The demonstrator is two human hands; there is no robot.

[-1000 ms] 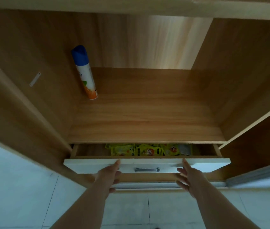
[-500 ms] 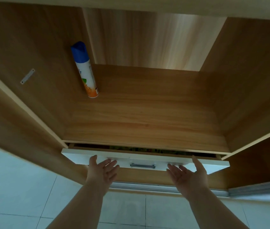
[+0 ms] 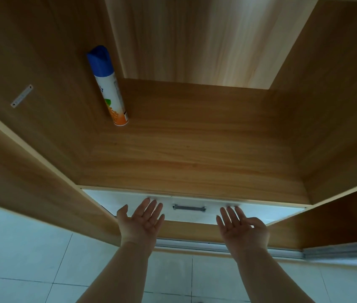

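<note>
A white drawer front (image 3: pixel 116 201) with a metal handle (image 3: pixel 188 208) sits flush under a wooden shelf (image 3: pixel 195 154) of a wardrobe. My left hand (image 3: pixel 143 219) is flat against the drawer front left of the handle, fingers straight. To the right of the handle my right hand (image 3: pixel 242 226) presses the front the same way, fingers straight and thumb out. Nothing of the drawer's inside shows.
A spray can (image 3: pixel 107 86) with a blue cap and orange base stands at the shelf's back left corner. Wooden side panels close in on both sides. A metal sliding track (image 3: pixel 195 246) runs along the wardrobe's base above the white tiled floor (image 3: pixel 20 259).
The drawer slid in from partly open, with yellow packets showing, to fully closed. Both hands went forward with it, flat on its front.
</note>
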